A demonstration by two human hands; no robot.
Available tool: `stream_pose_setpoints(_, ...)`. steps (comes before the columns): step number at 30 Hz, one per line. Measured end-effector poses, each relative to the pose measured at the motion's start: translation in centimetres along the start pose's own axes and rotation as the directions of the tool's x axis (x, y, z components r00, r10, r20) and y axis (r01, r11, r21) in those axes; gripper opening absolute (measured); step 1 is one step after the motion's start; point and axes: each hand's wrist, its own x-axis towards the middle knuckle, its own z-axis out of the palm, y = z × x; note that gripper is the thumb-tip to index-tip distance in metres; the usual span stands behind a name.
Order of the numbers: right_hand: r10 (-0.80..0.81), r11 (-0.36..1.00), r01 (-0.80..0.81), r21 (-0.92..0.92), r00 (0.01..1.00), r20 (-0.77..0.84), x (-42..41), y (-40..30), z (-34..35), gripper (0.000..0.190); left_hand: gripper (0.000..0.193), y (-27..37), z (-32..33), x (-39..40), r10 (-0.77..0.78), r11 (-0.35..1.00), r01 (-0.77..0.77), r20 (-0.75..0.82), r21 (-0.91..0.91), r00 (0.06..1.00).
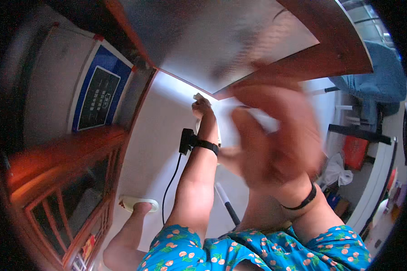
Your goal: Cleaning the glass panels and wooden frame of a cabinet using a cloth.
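Note:
My left hand (200, 105) reaches forward near the lower corner of a wood-framed panel (291, 67). Its fingers are curled around a small pale object (197, 97) whose kind I cannot tell. A black strap with a black device and cable (187, 141) sits at that wrist. My right hand (278, 135) is raised close to the camera and strongly blurred, with the fingers bent; whether it holds anything I cannot tell. A black band (303, 200) circles the right wrist. Under the hands lies a pale floor (146, 135).
A wooden railed piece of furniture (71, 162) stands at the left, below a blue-bordered sign with writing (98, 89). To the right are blue cloth (376, 81), a white plastic bag (337, 171) and a red object (354, 150). A pole (227, 203) lies between the legs.

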Motion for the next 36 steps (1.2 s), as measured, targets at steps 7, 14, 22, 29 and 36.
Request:
stream_pose_setpoints(7, -0.306, 0.749, 0.12, -0.652, 0.935, -0.179, 3.2, 3.3, -1.0, 0.048, 0.011, 1.8, 1.2, -1.4, 0.029, 0.986, -0.012, 0.098, -0.167, 0.995)
stream_pose_setpoints(14, -0.326, 0.631, 0.165, -0.758, 0.943, -0.067, 4.2, 4.5, -2.2, 0.043, 0.008, 3.2, 2.4, -1.0, -0.19, 0.969, 0.201, -0.091, 0.145, 0.978)
stream_pose_setpoints(22, -0.338, 0.576, 0.206, -0.791, 0.941, -0.001, 4.7, 4.7, -2.3, 0.038, 0.01, -1.3, 4.2, 1.3, 0.376, 0.884, -0.29, -0.188, 0.367, 0.908)
stream_pose_setpoints(29, -0.288, 0.526, 0.309, -0.792, 0.941, 0.177, 5.6, 4.7, -3.6, 0.035, 0.025, -4.9, 4.8, 5.0, -0.072, 0.939, -0.006, -0.214, -0.343, 0.974)
stream_pose_setpoints(36, -0.237, 0.482, 0.323, -0.814, 0.943, 0.234, 2.6, 5.6, -5.0, 0.021, 0.025, -4.1, 8.3, 5.1, -0.024, -0.153, -0.229, 0.228, 0.961, 0.973)
